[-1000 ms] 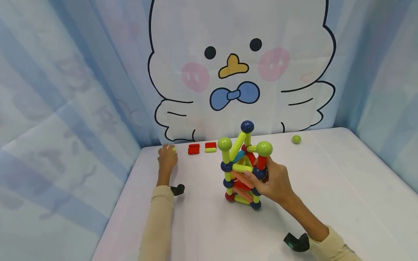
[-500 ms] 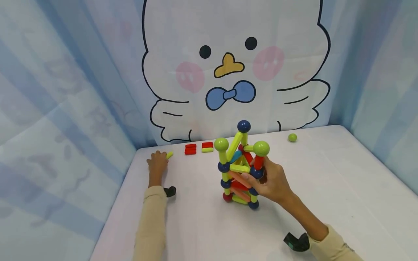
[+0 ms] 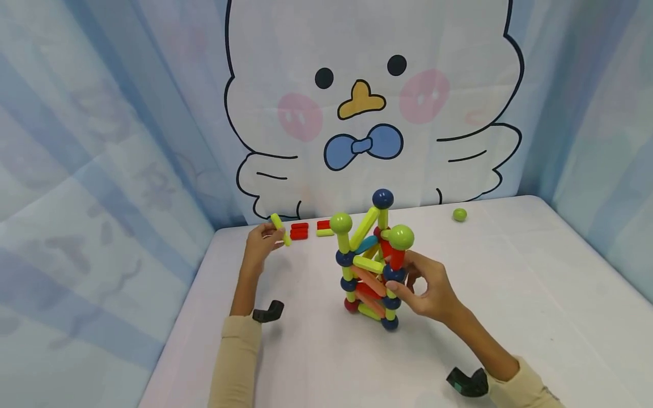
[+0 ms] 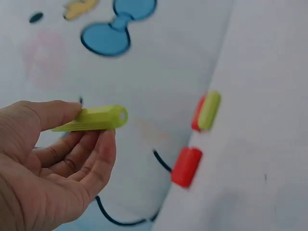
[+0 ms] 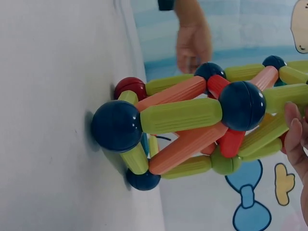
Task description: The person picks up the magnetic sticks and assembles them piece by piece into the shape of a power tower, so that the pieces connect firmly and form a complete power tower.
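My left hand pinches a yellow-green magnetic rod between thumb and fingertips, above the table's back left corner. In the head view that rod is tilted, its upper end leaning left. At mid-table stands a tower of magnetic rods and balls, made of yellow-green, orange, red and blue rods with dark blue, red and green balls. My right hand holds the tower's right side, thumb and fingers around the upper right post. A green ball tops that post on a red rod. The right wrist view shows the tower's base on the table.
Red rods lie near the table's back edge, just right of my left hand. Beside them are a red rod and a yellow-green rod. A loose green ball sits at the back right. A printed curtain hangs behind the table.
My left hand has lifted the yellow-green rod off the table and shifted slightly right. The tower has turned and moved slightly left in my right hand's hold.
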Action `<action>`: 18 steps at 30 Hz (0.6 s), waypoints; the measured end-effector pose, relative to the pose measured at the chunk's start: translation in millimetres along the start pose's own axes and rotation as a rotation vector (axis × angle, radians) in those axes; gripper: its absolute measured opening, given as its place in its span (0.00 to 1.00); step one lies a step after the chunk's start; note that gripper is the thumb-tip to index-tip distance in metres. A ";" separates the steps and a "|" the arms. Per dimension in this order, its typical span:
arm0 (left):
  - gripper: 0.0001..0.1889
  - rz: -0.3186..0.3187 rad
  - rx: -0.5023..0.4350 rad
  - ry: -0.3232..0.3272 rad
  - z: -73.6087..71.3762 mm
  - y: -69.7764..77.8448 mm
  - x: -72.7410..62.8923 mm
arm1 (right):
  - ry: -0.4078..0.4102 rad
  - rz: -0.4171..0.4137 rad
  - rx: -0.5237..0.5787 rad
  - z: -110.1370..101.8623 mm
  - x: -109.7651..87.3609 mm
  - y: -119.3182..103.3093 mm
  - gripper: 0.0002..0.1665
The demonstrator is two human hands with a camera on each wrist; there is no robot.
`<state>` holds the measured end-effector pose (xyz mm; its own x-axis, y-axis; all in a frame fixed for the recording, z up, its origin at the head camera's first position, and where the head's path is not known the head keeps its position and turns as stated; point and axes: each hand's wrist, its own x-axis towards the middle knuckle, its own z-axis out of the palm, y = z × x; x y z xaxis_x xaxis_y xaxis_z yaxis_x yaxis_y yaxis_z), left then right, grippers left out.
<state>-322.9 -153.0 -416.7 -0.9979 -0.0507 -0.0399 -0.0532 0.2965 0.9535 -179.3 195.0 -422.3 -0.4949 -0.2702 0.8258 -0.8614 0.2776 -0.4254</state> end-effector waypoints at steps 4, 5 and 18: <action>0.24 0.121 -0.257 -0.139 1.3 32.5 -44.4 | 0.019 -0.061 0.030 5.4 -1.9 3.3 0.29; 0.24 0.150 -0.289 -0.169 1.4 39.7 -56.3 | 0.023 -0.068 0.034 6.4 -2.2 3.7 0.30; 0.20 0.295 -0.234 -0.273 38.8 84.5 -148.8 | 0.087 -0.107 0.048 12.0 4.6 -4.8 0.32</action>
<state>-180.3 -83.5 -341.8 -0.9439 0.2658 0.1959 0.2127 0.0358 0.9765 -178.8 181.4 -420.8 -0.3897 -0.2148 0.8955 -0.9143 0.2066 -0.3484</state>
